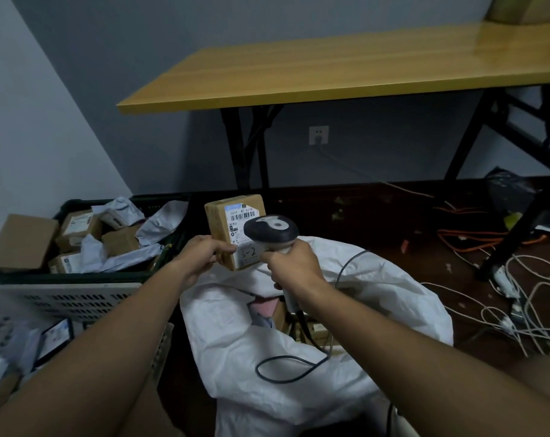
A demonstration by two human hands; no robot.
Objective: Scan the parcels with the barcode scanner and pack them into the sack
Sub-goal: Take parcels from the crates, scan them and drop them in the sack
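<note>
Right now the small cardboard parcel [232, 228] is being held upright above the sack's mouth, its white label [243, 230] turned toward the person, and the left hand [204, 252] is gripping it by the lower left edge, thumb lying on the label's bottom corner. It looks like a stiff, light box: one hand is carrying it without strain, and its flat taped faces would likely be a little slick, so taking it across two opposite sides near the bottom, as this grip is doing, seems the safest hold while leaving the barcode uncovered. The right hand [291, 263] is clenching the handle of the barcode scanner [271, 230], whose dark head is hovering just in front of the label's right part, partly hiding it; its cable [299, 362] is looping down across the fabric. Directly beneath both grips the white woven sack [377, 294] is lying open on the floor, soft and slumped, with a pink item and what seem to be brown boxes showing inside its mouth, so some packing appears done. To the left of the left grip, a dark crate [78, 277] is holding more brown boxes and crumpled grey mailers, seemingly waiting for scanning. Nearer the person, a pale perforated crate [78, 299] is holding a few packets that are too blurred to tell apart. Beyond the grips the wooden table [346, 70] is standing against the wall.
</note>
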